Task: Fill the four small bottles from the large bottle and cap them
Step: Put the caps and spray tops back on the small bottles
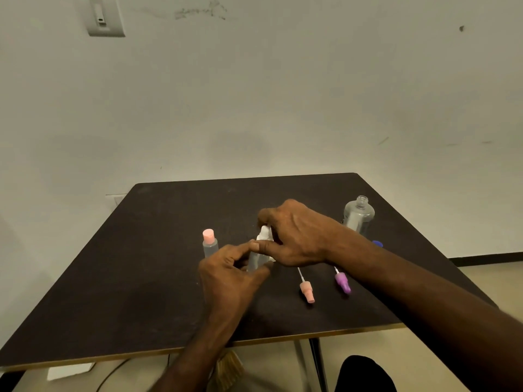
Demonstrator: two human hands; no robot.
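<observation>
On the dark worktop [141,264] a small clear bottle with a pink cap [210,243] stands upright to the left of the hands; whether it holds liquid is hard to tell. The large clear bottle [358,215] stands open at the far right, its neck bare, with some clear liquid low inside. Just in front of it a blue cap [377,244] peeks out from behind the right forearm. Two spray tops lie flat on the worktop nearer the front edge, a pink one [307,291] and a purple one [343,282], each with its thin tube pointing away towards the right hand.

Between the hands stands a small bottle with a white top [261,247], slightly tilted. The left hand [229,278] is curled around its lower body, thumb and fingers pinching it. The right hand [294,236] comes from above, fingers closed on the white top
</observation>
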